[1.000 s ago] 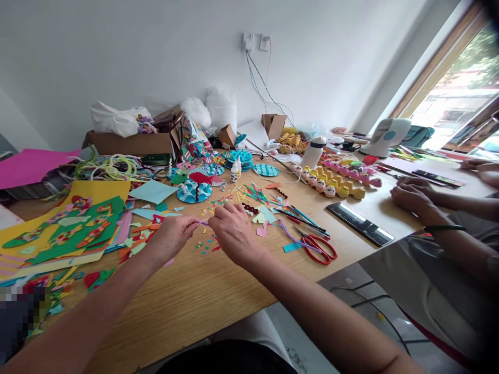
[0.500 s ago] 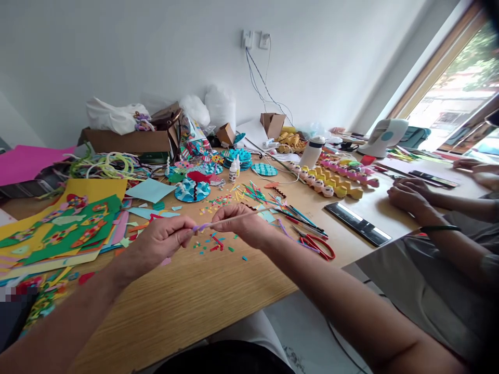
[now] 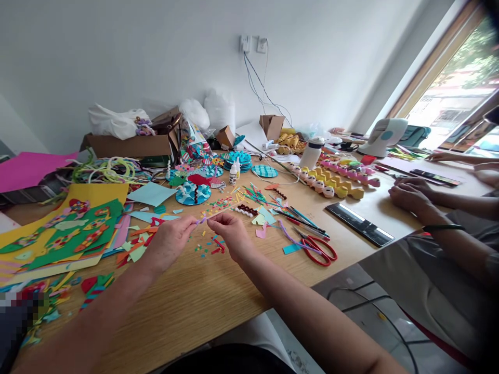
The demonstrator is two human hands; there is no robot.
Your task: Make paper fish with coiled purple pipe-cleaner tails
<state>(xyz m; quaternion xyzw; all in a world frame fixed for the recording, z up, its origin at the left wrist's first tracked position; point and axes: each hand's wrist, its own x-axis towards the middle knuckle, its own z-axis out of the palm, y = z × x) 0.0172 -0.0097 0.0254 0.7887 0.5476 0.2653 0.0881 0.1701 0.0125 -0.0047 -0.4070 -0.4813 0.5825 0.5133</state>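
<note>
My left hand (image 3: pixel 175 236) pinches one end of a purple pipe cleaner (image 3: pixel 201 220) above the wooden table (image 3: pixel 187 296). Close beside it, my right hand (image 3: pixel 230 231) has its thumb and fingers pressed on the other side of the purple piece. A thin pale stick (image 3: pixel 222 210) runs up and to the right from between the hands. Small paper bits (image 3: pixel 216 246) lie just below the fingertips. Brown and white twisted pieces (image 3: pixel 246 209) rest beyond my right hand.
Red scissors (image 3: pixel 317 250) and a black phone (image 3: pixel 359 224) lie to the right. Blue paper discs (image 3: pixel 193 193) and glue bottles (image 3: pixel 233 174) stand behind. Coloured paper sheets (image 3: pixel 70 228) cover the left. A person's hands (image 3: pixel 411 195) rest at the right edge.
My right hand has drawn down and turned, uncovering the brown and white twisted pieces. The pale stick now points more steeply away. At the far right, another person's hand has reached further left.
</note>
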